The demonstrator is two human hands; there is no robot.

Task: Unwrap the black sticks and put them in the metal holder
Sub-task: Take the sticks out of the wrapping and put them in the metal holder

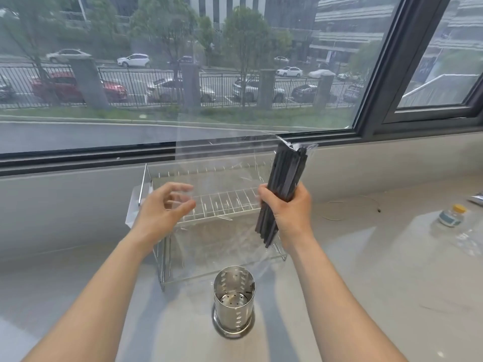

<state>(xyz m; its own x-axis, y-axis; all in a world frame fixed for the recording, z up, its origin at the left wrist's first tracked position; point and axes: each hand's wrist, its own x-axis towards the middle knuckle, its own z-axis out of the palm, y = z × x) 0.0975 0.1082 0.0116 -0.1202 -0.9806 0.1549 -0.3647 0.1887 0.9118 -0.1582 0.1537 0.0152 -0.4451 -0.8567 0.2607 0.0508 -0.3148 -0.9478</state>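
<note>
My right hand [287,212] grips a bundle of black sticks [286,176] around its middle, held upright and tilted above the rack. A clear plastic wrap [222,158] still clings to the bundle's top and spreads out to the left as a wide sheet. My left hand [162,207] hovers at the sheet's left edge with curled, blurred fingers and a gap between thumb and fingertips. Whether it pinches the wrap is unclear. The metal holder [234,301], a perforated steel cup, stands empty on the counter below and between my hands.
A wire dish rack [209,205] stands behind the holder against the window ledge. At the right a small bottle with a yellow cap [452,215] lies on the counter, beside a thin cord [350,205]. The window [183,74] runs along the back.
</note>
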